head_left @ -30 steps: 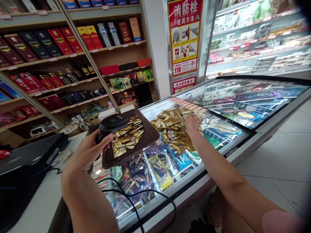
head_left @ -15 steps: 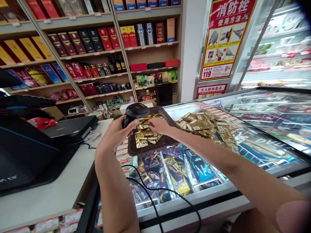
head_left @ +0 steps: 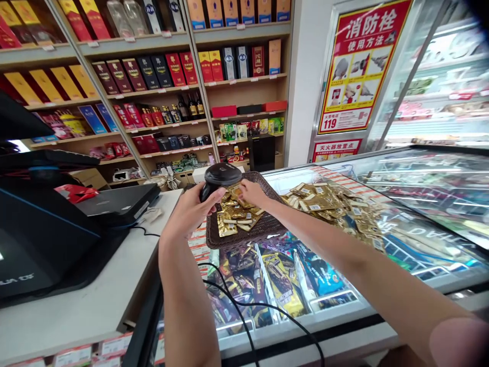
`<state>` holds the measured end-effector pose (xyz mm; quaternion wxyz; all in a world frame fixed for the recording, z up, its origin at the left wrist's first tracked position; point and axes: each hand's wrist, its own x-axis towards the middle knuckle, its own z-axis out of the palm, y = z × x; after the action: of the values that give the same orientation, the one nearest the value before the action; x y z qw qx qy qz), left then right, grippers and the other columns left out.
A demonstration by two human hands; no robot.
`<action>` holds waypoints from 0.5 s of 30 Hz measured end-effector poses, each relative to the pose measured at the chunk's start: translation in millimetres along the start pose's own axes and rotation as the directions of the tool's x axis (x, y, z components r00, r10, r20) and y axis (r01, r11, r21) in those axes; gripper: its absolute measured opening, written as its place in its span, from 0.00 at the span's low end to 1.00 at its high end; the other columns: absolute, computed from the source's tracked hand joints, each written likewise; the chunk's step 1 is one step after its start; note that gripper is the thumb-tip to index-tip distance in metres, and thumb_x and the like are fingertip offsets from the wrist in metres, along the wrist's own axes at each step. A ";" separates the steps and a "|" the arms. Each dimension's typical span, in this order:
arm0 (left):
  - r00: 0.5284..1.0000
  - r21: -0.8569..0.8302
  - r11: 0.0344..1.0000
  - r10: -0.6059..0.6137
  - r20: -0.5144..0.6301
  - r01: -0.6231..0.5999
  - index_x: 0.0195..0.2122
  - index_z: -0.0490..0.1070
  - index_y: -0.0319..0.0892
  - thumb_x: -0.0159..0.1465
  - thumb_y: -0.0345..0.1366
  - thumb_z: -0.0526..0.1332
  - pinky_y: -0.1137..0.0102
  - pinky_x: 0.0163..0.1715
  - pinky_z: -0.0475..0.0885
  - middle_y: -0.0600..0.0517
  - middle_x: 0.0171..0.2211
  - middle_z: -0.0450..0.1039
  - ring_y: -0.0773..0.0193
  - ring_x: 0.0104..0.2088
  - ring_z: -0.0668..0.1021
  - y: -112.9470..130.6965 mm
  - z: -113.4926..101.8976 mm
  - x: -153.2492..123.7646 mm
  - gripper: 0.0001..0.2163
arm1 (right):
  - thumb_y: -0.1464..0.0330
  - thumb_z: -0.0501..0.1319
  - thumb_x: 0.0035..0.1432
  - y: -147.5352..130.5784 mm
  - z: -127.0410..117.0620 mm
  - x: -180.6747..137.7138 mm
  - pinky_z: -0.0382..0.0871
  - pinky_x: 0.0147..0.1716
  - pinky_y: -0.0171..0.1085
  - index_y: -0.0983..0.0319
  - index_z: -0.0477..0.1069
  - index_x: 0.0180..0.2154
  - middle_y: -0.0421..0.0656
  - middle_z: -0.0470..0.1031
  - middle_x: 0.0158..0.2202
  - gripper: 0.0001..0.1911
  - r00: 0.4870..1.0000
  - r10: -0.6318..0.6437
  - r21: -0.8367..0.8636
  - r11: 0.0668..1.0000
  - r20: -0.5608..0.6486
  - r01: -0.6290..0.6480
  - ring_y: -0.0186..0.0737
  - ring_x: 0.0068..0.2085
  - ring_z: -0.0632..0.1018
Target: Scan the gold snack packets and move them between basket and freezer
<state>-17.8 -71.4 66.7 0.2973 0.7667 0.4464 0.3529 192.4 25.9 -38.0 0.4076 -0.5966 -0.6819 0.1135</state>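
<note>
My left hand is wrapped round the handle of a black barcode scanner, whose head hangs over a dark brown woven basket. Inside the basket lie small gold foil packets. My right hand reaches in from the right, its fingers pinched at a gold packet among the others, just right of the scanner head. The scanner partly hides the far end of the basket. To the right of the basket, a loose heap of gold packets lies on the glass top.
The basket rests on a glass-topped freezer holding bagged goods. A black cable loops across its near side. At left, a counter carries a dark checkout machine. Shelves of boxes stand behind.
The view has shifted slightly, so the scene sits lower and further right. My right hand has drawn up a little from deeper among the packets. My left hand keeps hold of the scanner.
</note>
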 end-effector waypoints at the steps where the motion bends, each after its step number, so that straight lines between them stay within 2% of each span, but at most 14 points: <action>1: 1.000 -0.010 1.000 -0.003 0.012 0.003 0.37 0.70 0.42 0.57 0.58 0.61 0.75 0.22 0.62 0.55 0.26 0.70 0.68 0.24 0.70 -0.1 0.9 1.1 0.22 | 0.55 0.57 0.61 6.0 -13.6 -9.1 0.65 0.35 0.37 0.59 0.71 0.37 0.43 0.77 0.32 0.14 0.999 0.028 0.103 0.994 -0.026 -0.026 0.43 0.35 0.76; 3: 0.999 -0.024 1.000 -0.001 0.038 0.002 0.37 0.70 0.42 0.56 0.59 0.62 0.74 0.23 0.62 0.54 0.28 0.71 0.67 0.25 0.70 1.0 3.4 3.1 0.23 | 0.49 0.58 0.58 19.3 -39.3 -33.6 0.64 0.32 0.37 0.59 0.70 0.35 0.41 0.76 0.31 0.19 0.998 0.061 0.218 0.974 -0.003 -0.059 0.41 0.32 0.75; 5: 0.998 -0.024 1.000 0.003 0.065 -0.002 0.36 0.71 0.41 0.56 0.59 0.62 0.75 0.22 0.62 0.53 0.28 0.72 0.67 0.25 0.70 3.5 6.7 4.7 0.23 | 0.46 0.59 0.55 32.8 -59.7 -61.9 0.64 0.32 0.37 0.59 0.68 0.31 0.41 0.75 0.30 0.22 0.994 0.110 0.254 0.962 -0.016 -0.102 0.40 0.30 0.74; 6: 0.998 -0.024 1.000 0.007 0.068 -0.005 0.36 0.71 0.41 0.56 0.59 0.62 0.75 0.22 0.61 0.53 0.28 0.72 0.67 0.25 0.70 5.1 8.7 5.4 0.23 | 0.47 0.60 0.55 39.4 -67.2 -75.2 0.65 0.33 0.38 0.59 0.68 0.30 0.42 0.75 0.31 0.21 0.990 0.121 0.247 0.964 -0.069 -0.100 0.41 0.31 0.74; 8: 0.998 -0.025 1.000 0.016 0.065 -0.014 0.35 0.70 0.41 0.56 0.59 0.62 0.75 0.22 0.61 0.53 0.28 0.72 0.67 0.25 0.70 8.3 13.4 6.7 0.23 | 0.53 0.63 0.53 51.8 -77.2 -97.3 0.67 0.40 0.42 0.60 0.67 0.30 0.45 0.74 0.37 0.17 0.963 0.083 0.183 0.982 -0.258 -0.036 0.44 0.39 0.75; 10: 0.997 -0.020 1.000 0.025 0.074 -0.024 0.35 0.70 0.41 0.56 0.59 0.62 0.75 0.22 0.61 0.54 0.27 0.71 0.67 0.25 0.70 10.7 18.3 8.0 0.23 | 0.59 0.66 0.51 62.8 -82.2 -111.9 0.66 0.48 0.46 0.60 0.68 0.34 0.49 0.71 0.46 0.14 0.900 -0.007 0.103 0.993 -0.436 0.057 0.49 0.50 0.72; 11: 0.996 -0.014 0.999 0.033 0.083 -0.032 0.35 0.70 0.41 0.56 0.58 0.62 0.75 0.23 0.62 0.54 0.27 0.71 0.68 0.25 0.70 11.3 20.7 8.8 0.22 | 0.62 0.67 0.50 67.7 -83.7 -116.5 0.66 0.50 0.46 0.60 0.69 0.38 0.51 0.68 0.51 0.15 0.867 -0.028 0.088 0.993 -0.498 0.083 0.49 0.54 0.70; 13: 0.993 -0.006 0.999 0.046 0.112 -0.046 0.34 0.69 0.41 0.56 0.58 0.62 0.74 0.24 0.63 0.54 0.26 0.70 0.67 0.25 0.70 11.8 25.3 10.9 0.22 | 0.64 0.67 0.48 76.0 -85.7 -121.7 0.69 0.49 0.46 0.61 0.69 0.44 0.54 0.62 0.58 0.20 0.830 0.021 0.153 0.985 -0.558 0.079 0.49 0.54 0.71; 15: 0.989 -0.012 0.998 0.056 0.140 -0.054 0.34 0.69 0.42 0.56 0.58 0.63 0.74 0.25 0.64 0.55 0.26 0.70 0.67 0.26 0.70 12.2 29.3 13.1 0.22 | 0.63 0.69 0.46 82.3 -88.1 -123.2 0.71 0.46 0.45 0.62 0.72 0.40 0.54 0.62 0.59 0.18 0.820 0.138 0.312 0.948 -0.555 0.053 0.47 0.49 0.74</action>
<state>16.2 -69.0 62.9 0.3213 0.8003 0.4016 0.3081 307.1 -93.3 -86.0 0.6796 -0.5458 -0.4880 0.0459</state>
